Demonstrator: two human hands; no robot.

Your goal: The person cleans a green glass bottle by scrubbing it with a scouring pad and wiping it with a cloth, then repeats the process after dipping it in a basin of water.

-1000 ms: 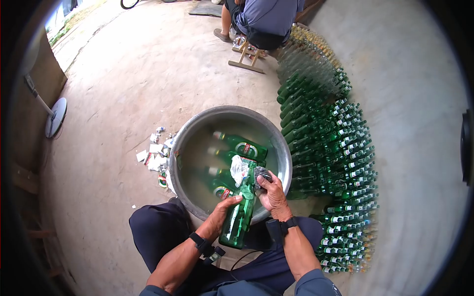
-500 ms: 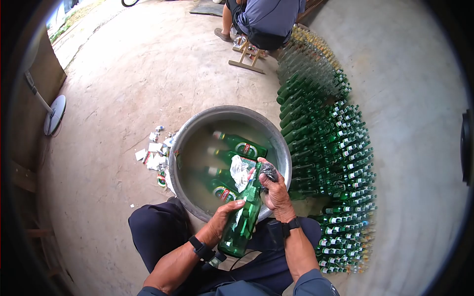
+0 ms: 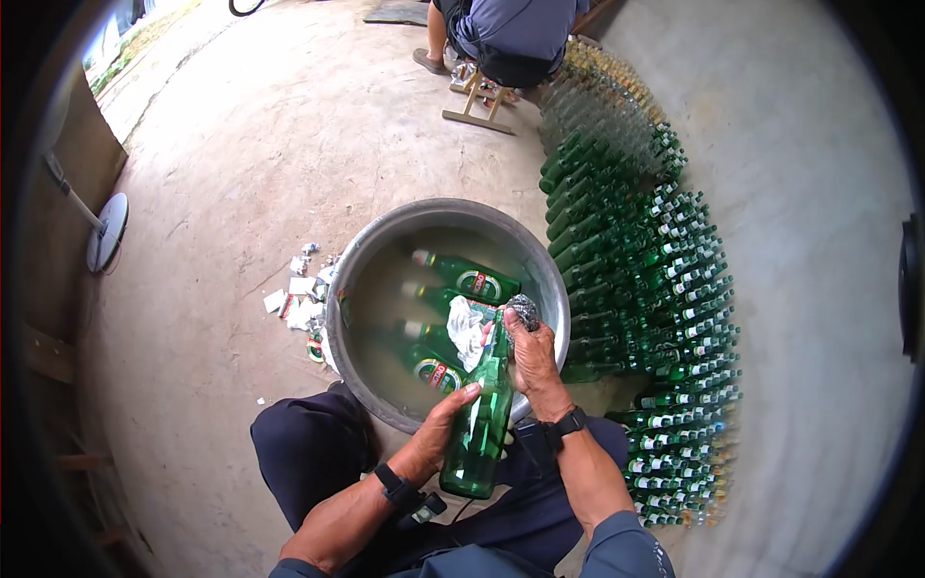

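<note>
A green glass bottle [image 3: 479, 438] is tilted over the near rim of a large metal basin [image 3: 349, 265], its base toward me. My left hand [image 3: 436, 433] is closed around the bottle's body. At its neck, my right hand [image 3: 536, 361] grips a dark metal scouring pad [image 3: 523, 310], with fingers partly hidden behind the bottle. Beside the neck is a crumpled white wet scrap [image 3: 466, 330]; whether it sticks to the bottle I cannot tell. Labelled green bottles [image 3: 482, 283] lie partly under the cloudy water in the basin.
Rows of green bottles [image 3: 617, 279] stand along the right side, with clear ones [image 3: 597, 120] farther back. Torn label scraps [image 3: 302, 308] lie left of the basin. Another person [image 3: 511, 39] sits on a wooden stool [image 3: 479, 118] at the back. A fan base [image 3: 108, 231] stands at the left.
The bottle has turned more upright in view, its base shifting slightly right. The scouring pad and my right hand have moved up a little along the neck. Both hands keep their hold.
</note>
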